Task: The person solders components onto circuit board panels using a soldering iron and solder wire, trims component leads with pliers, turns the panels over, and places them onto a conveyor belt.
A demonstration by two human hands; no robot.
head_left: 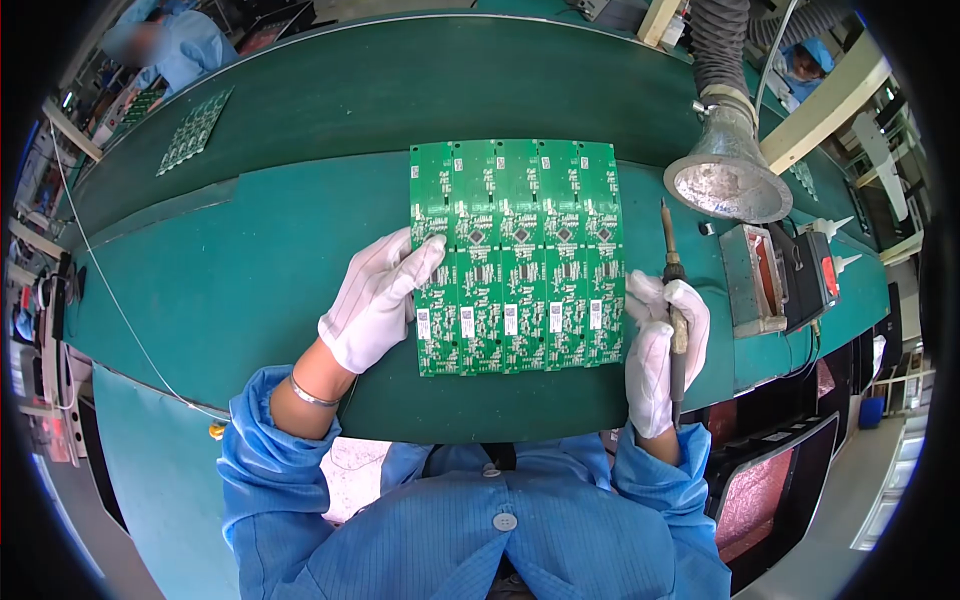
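A green circuit board panel (520,270), made of several joined boards with chips and white labels, is held face up above the table's front part. My left hand (378,295), in a white glove, grips its left edge with the thumb on top and the fingers hidden beneath. At the panel's right edge, my gloved right hand (665,345) is closed around a soldering iron (678,325). The iron's tip points up and away from me, beside the panel's upper right. The right fingertips are close against the panel's edge.
A metal fume extractor hood (728,175) hangs at the upper right. Below it stands a soldering station with a metal tray (745,285). Another board panel (195,130) lies on the green belt (330,90). Co-workers in blue sit at the far left and far right.
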